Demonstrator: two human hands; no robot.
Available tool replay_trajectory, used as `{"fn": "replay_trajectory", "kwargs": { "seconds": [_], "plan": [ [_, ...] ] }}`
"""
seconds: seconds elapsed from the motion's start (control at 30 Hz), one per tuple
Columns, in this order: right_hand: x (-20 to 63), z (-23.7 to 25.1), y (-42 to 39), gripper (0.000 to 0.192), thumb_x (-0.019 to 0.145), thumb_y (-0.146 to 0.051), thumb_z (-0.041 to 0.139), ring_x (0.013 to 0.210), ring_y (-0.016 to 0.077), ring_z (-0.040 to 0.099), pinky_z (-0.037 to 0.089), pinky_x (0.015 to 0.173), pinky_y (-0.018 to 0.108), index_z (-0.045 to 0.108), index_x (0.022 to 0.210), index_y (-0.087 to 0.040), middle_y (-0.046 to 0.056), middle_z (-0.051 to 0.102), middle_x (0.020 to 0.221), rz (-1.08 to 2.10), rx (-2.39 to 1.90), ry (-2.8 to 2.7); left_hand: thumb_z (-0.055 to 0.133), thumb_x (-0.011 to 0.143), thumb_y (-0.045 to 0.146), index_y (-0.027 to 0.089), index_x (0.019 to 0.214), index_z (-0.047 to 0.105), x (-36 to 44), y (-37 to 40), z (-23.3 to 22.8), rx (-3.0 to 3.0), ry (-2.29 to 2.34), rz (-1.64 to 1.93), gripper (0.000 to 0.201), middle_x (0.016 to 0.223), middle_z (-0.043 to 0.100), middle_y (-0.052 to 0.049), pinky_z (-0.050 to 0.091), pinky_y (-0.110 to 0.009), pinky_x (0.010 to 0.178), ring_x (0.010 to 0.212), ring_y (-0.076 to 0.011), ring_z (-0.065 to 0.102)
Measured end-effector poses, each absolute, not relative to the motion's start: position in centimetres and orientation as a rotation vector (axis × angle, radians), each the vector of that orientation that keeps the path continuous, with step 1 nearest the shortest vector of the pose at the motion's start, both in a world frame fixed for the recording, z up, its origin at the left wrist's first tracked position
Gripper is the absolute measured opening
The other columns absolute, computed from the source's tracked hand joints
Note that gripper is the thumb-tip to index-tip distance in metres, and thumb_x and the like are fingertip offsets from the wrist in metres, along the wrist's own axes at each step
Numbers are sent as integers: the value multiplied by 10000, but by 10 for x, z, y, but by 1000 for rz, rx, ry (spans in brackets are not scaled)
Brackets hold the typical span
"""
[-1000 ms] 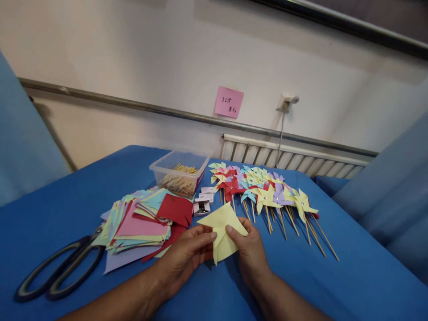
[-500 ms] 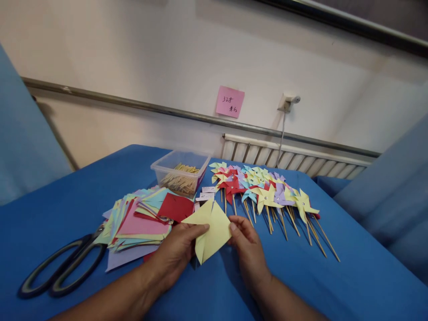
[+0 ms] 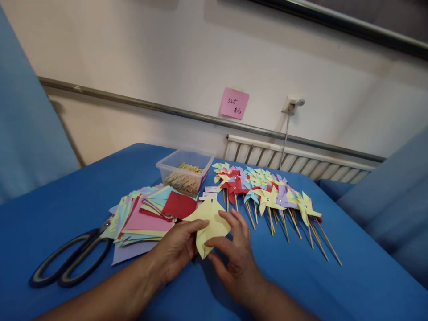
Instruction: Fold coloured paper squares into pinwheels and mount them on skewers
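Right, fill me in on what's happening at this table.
A person is folding a yellow paper over the blue table. The left hand pinches its left edge and the right hand presses its right side, thumb under the lower corner. A stack of coloured sheets lies to the left, with scissors beside it. Finished pinwheels on sticks lie in a row to the right, and a clear tub of sticks stands behind.
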State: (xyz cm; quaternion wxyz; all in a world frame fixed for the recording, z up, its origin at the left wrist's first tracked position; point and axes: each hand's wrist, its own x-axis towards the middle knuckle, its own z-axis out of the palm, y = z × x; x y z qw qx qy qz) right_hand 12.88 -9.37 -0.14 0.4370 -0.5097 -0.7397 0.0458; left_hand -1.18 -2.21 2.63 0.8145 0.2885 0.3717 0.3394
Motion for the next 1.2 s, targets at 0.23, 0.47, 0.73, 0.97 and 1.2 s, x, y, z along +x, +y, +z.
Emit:
{"fn": "replay_trajectory", "kwargs": {
  "seconds": [0.23,0.47,0.73,0.97,1.2],
  "plan": [
    [134,-7,-88,70,747,-189,650,1227,260,367,269,1030,459,654,784,-249,43,510,1218,293,-1215,-1662,685,677,218,111,1006,660,-10,-26,18,740,761,714,347,888,733,-100,498,-287,740,838,-229,663],
    [137,-9,-82,75,734,-186,646,1113,231,485,355,949,374,630,663,-205,58,562,1134,492,-1309,-1399,720,651,243,91,853,709,-7,-27,12,827,823,683,252,740,715,-89,482,-291,678,706,-205,639],
    [139,-14,-76,117,719,-217,649,1037,222,544,376,912,346,622,608,-195,64,604,1063,563,-1344,-1331,746,639,250,95,802,715,-5,-29,13,865,862,661,227,689,700,-69,451,-251,585,608,-152,604],
    [138,-15,-76,117,728,-214,651,1022,215,549,384,898,338,620,619,-185,70,600,1048,640,-1346,-1314,771,588,270,89,619,671,-4,-28,11,957,972,658,209,492,577,4,320,-206,434,435,-83,462],
    [139,-16,-77,75,739,-173,618,1018,206,554,381,905,333,614,665,-184,70,597,1058,682,-1322,-1320,752,600,293,85,653,672,-6,-26,6,934,929,703,229,559,613,-25,397,-243,539,526,-123,528]
  ]
}}
